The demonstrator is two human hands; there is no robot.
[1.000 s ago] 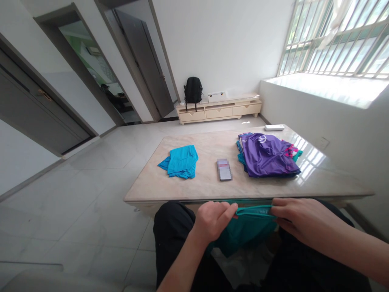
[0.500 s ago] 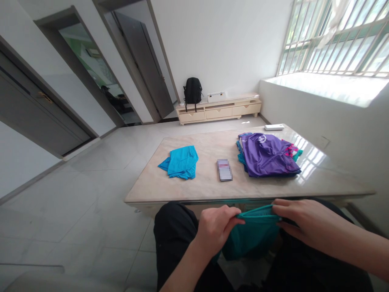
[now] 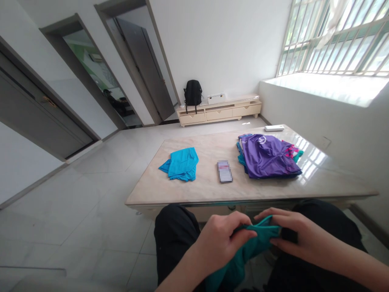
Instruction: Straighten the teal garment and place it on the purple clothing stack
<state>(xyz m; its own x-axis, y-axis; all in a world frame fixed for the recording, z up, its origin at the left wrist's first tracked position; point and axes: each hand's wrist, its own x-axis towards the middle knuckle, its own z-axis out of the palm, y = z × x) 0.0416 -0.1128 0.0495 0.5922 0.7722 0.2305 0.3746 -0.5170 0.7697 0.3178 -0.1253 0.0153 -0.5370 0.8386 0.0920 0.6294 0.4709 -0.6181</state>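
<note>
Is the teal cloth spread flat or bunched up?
Bunched up: the teal cloth, held by the left hand and right hand, hangs in folds.

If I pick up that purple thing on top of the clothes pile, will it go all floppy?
The purple garment would probably go floppy, since soft creases run across it. It may feel a bit slippery, because its cloth has a sheen. Lifting it might shift the other clothes too, as they lie right under it.
</note>
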